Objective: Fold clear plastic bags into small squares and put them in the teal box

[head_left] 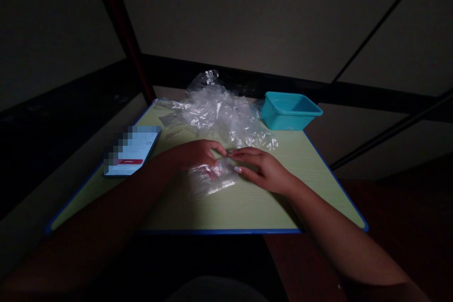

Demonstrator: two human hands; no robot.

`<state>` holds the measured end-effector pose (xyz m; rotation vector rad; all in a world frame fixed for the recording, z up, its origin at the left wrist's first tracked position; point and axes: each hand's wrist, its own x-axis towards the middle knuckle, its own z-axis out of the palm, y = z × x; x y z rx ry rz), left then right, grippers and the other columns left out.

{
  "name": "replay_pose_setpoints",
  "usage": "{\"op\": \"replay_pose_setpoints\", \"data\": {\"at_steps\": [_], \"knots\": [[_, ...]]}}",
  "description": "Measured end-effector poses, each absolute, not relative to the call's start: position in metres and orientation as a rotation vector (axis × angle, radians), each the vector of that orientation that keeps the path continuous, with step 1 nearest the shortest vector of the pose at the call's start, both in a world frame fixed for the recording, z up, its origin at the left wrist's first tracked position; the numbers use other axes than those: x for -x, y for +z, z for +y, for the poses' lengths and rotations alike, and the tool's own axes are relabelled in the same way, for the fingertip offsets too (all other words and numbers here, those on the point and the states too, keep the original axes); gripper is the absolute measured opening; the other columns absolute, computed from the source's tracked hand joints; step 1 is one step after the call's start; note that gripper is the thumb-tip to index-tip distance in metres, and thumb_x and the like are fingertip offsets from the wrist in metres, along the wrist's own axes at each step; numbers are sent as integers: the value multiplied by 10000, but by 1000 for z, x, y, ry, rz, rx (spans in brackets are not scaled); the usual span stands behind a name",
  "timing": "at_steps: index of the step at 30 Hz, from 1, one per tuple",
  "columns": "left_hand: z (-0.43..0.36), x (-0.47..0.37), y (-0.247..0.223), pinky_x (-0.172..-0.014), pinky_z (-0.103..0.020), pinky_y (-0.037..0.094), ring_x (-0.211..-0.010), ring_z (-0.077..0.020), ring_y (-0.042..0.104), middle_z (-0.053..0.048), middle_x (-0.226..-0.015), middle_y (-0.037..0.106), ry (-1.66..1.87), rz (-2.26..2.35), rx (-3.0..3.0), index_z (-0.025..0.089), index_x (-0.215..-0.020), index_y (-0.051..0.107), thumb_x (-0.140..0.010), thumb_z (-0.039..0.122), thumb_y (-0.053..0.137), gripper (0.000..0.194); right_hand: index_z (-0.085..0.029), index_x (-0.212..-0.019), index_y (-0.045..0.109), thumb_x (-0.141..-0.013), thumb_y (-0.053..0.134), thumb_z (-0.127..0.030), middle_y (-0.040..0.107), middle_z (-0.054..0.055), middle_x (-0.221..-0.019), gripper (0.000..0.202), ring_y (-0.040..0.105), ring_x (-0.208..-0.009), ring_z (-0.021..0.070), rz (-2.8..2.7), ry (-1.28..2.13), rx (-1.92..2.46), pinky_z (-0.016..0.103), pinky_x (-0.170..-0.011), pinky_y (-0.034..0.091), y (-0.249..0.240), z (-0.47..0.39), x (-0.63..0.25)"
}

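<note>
A small clear plastic bag (208,185) lies on the light table, near its middle. Over the bag's left part is my left hand (200,155), some of its fingers showing pinkish through the film. My right hand (267,170) comes in from the right, its thumb and fingertips at the bag's upper right edge. The fingertips of both hands nearly meet at that edge. Whether the fingers pinch the film is hard to make out in the dim light. Behind the hands lies a large heap of crumpled clear bags (222,115).
The table (247,212) has a blue edge. A turquoise bin (286,120) stands at its back right corner. A lit phone or tablet (136,151) lies at the left, beside my left forearm. Dark panels rise behind the table.
</note>
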<state>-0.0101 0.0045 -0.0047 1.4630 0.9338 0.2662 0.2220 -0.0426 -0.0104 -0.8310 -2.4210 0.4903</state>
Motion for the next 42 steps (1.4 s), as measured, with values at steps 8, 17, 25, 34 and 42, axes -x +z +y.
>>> {"op": "replay_pose_setpoints", "data": {"at_steps": [8,17,25,34,42], "knots": [[5,10,-5,-469,-220,436,-479,-161,634,73,-526,627,303,970,-1491,175,-993,511,-669,140,597,338,-98,-1501,13,-875,512,-503,104,224,-1534,897,103,-1427,315,-2746,450,1145,590,-1111,129,-29,-49,-212],[9,12,-14,-478,-278,476,-470,-196,640,24,-530,669,260,1030,-1509,217,-939,401,-654,227,667,390,-149,-1504,22,-942,394,-473,38,156,-1548,748,51,-1438,260,-2878,444,1143,580,-1119,47,-24,-56,-206],[7,14,-11,-458,-248,428,-450,-184,631,62,-517,649,234,1027,-1549,233,-987,425,-662,241,683,415,-224,-1497,159,-894,445,-568,63,142,-1550,752,106,-1431,288,-2912,525,1056,571,-1117,-7,-27,-61,-206],[8,13,-10,-454,-235,345,-410,-154,564,49,-475,601,357,1177,-1783,211,-861,514,-722,334,622,215,-337,-1474,196,-839,549,-571,-38,96,-1558,763,20,-1437,300,-2927,549,1005,601,-1091,-16,-15,-61,-212],[2,4,1,-557,-254,263,-539,-125,418,22,-558,477,904,1526,-2231,190,-648,502,-842,398,486,285,-351,-1462,232,-779,608,-601,-9,89,-1562,819,55,-1434,311,-2983,591,996,602,-1092,-3,-17,-64,-209]]}}
